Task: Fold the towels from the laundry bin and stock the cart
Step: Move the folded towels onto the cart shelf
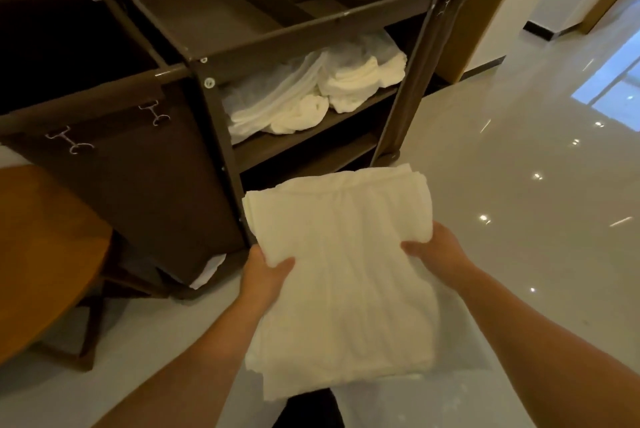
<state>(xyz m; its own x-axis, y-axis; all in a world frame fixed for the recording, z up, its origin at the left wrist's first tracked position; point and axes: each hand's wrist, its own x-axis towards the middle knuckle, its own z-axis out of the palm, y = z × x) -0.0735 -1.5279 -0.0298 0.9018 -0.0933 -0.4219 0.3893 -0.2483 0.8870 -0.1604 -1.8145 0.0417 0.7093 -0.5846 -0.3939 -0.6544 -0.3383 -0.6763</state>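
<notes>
White folded cloth towel (343, 275) is held flat between both hands, above the glossy pale tiled floor (519, 167). Left hand (265, 275) grips the towel's left edge: thumb curled over the top face, fingers hidden beneath. Right hand (440, 254) grips the right edge likewise, thumb on top, fingers under the cloth. Beyond the fingertips stands the dark brown metal-framed cart (214, 108); its middle shelf carries loosely piled white towels (346, 84). Forward and left of the left-hand fingers hangs the dark brown fabric laundry bin (138, 167), attached to the cart. Further left is a curved-edge brown wooden table (41, 247).
</notes>
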